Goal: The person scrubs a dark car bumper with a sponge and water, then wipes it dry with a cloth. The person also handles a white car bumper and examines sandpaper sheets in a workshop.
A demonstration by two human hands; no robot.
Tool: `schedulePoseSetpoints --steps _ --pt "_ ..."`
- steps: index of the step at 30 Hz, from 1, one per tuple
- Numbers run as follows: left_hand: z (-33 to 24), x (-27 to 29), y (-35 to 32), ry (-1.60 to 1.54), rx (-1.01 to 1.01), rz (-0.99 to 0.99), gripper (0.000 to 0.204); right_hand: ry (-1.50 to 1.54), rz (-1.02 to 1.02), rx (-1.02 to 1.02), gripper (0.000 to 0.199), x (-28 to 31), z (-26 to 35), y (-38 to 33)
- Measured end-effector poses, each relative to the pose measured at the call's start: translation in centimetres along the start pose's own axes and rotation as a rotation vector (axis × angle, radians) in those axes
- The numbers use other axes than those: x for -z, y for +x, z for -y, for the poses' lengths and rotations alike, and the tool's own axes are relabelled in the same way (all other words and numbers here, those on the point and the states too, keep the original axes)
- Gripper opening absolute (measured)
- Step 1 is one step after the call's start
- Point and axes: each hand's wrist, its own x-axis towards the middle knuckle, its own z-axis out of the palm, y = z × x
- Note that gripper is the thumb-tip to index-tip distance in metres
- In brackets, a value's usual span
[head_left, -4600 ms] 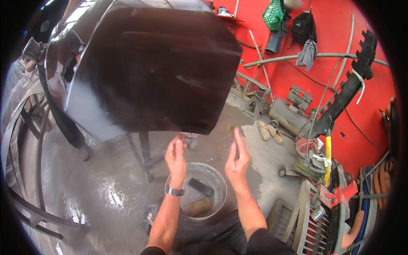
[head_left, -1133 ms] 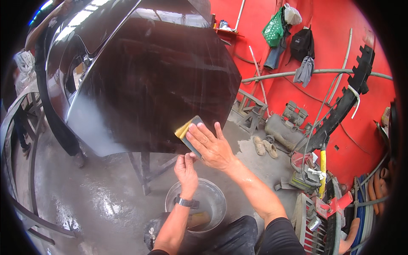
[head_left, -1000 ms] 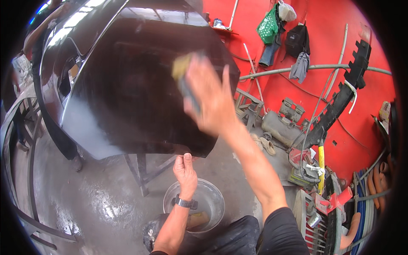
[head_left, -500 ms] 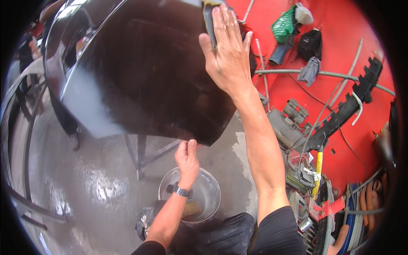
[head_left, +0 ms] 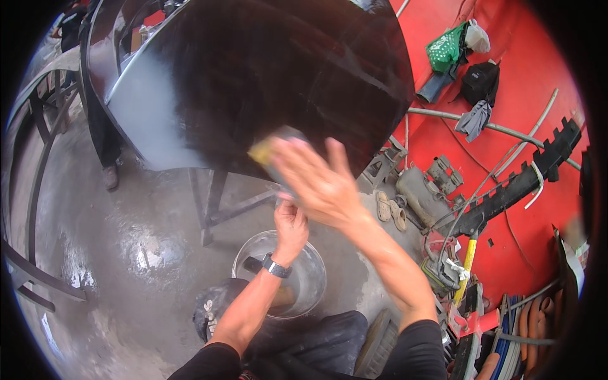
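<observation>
A large dark glossy car body panel [head_left: 253, 95], with a pale reflection on its left, slants in front of me. My right hand [head_left: 313, 183] lies over what looks like a sanding block [head_left: 261, 152], dark with a yellowish end, near the panel's lower edge. Motion blurs this hand, but its fingers press on the block with the thumb spread away. Just below, my left hand [head_left: 291, 231] is closed at the panel's lower edge. Its fingertips are partly hidden by the right hand. A wristwatch [head_left: 276, 267] is on my left wrist.
A round bucket [head_left: 325, 278] of greyish liquid stands below my hands. Dark stand legs [head_left: 215, 202] hold up the panel. Clogs [head_left: 391, 212], hoses and car parts [head_left: 506, 190] lie to the right near a red surface [head_left: 538, 240]. Another person's leg [head_left: 104, 133] shows at left.
My right hand has swept with the block from the panel's upper right down and left to its lower edge. The left hand stays at the lower edge. The view has shifted slightly.
</observation>
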Motion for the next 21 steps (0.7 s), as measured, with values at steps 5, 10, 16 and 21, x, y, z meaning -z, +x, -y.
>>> schedulePoseSetpoints --steps 5,10,16,21 --pt "-2.6 -0.8 0.5 -0.001 -0.028 -0.094 0.020 0.075 -0.092 0.042 0.077 0.4 1.5 4.6" --pt "-2.2 -2.2 0.5 0.115 0.067 -0.036 0.021 0.031 0.003 -0.240 0.070 -0.4 -2.1 -8.0" --pt "-3.3 -1.5 0.2 -0.098 -0.024 -0.111 0.015 0.128 -0.188 -0.068 0.075 -0.1 2.5 6.1" --pt "0.2 -0.3 -0.3 -0.077 -0.041 -0.002 0.017 0.026 0.034 -0.014 0.060 -0.3 0.1 -5.2"
